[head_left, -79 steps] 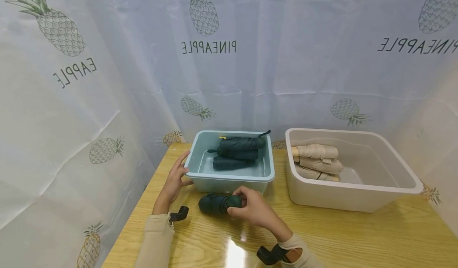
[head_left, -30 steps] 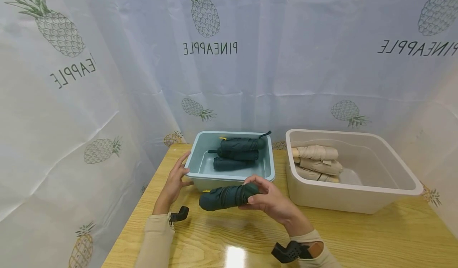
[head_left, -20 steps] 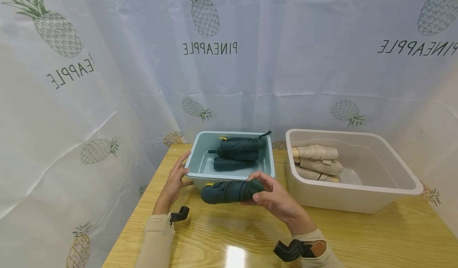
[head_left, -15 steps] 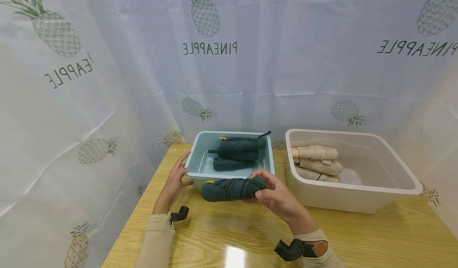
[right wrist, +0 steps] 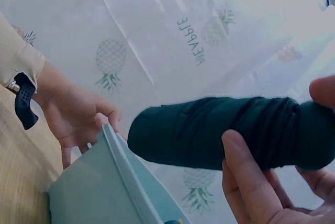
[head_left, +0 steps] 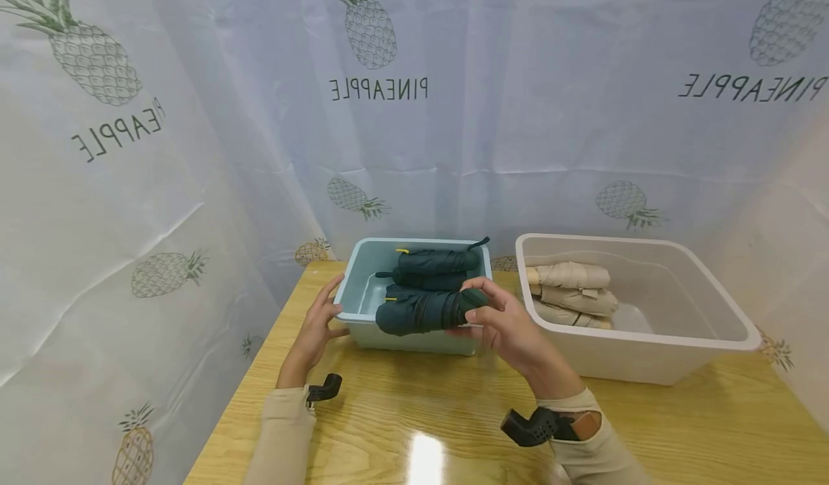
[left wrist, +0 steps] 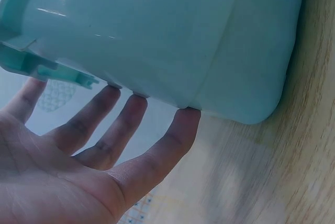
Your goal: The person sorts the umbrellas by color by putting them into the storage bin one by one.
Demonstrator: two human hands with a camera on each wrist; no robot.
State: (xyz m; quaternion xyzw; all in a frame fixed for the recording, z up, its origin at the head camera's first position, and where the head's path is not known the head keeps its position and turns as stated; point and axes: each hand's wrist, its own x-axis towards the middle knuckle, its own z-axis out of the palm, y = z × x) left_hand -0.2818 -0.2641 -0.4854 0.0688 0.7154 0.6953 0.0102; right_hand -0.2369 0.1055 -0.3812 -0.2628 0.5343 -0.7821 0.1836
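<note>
- Pineapple-print curtain [head_left: 453, 132] is backing a wooden table [head_left: 648, 427].
- Right hand [head_left: 512, 327] is gripping a folded dark green umbrella [head_left: 424, 311] by one end, above the blue bin's [head_left: 355, 319] near rim; its unsupported left end risks sagging and catching the rim.
- Left hand [head_left: 317, 327], fingers [left wrist: 131, 124] straight, is bracing the bin lightly; a knock could be sliding it.

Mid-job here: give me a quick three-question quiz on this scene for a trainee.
1. True or false: the right hand grips a folded dark green umbrella.
2. What does the left hand touch? A) the beige bin B) the blue bin C) an umbrella
3. What colour are the umbrellas in the beige bin?

Key
1. True; it holds one end, with the umbrella above the front rim of the blue bin.
2. B; its fingertips rest on the bin's outer wall.
3. Beige; the beige umbrellas lie stacked at the bin's left end.
</note>
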